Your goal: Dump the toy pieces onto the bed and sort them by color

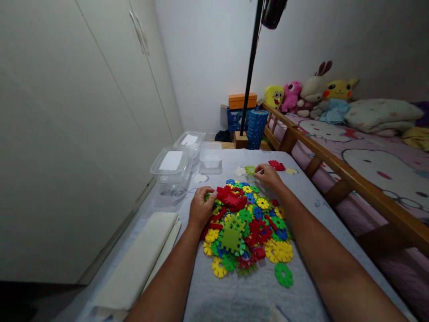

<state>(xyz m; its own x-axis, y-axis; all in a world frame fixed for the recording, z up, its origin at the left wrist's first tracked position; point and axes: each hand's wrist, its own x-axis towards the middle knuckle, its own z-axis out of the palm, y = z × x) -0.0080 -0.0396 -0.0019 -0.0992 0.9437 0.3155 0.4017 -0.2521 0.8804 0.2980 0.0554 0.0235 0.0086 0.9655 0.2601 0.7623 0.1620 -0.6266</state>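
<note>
Forearms (pixel 330 257) reach in from the lower edge, framing the work. At the right hand (pixel 267 173), the fingers are bunched together with their tips at the right edge of a lime square piece (pixel 250 170), which lies just beyond the heap; whether they pinch it or merely touch it, I cannot tell. The left hand (pixel 201 206) bends its fingers over the near-left flank of the heap (pixel 263 203), thumb toward the red pieces (pixel 231 197) on top; what lies under those fingertips is hidden, so a pinch cannot be confirmed. To handle this well, I would take each toothed piece by its rim with thumb and forefinger, since the slots look likely to snag on neighbours, and lift rather than drag. Light pressure from the left hand should keep the slope from spilling. It would also help to keep the lime square clear of the separate red group (pixel 276 165) farther right, and the right forearm off the loose green disc (pixel 283 274) at the near edge. Past the left hand, lidded clear boxes (pixel 171 162) and an open clear box (pixel 210 166) stand on the tablecloth (pixel 310 203).
</note>
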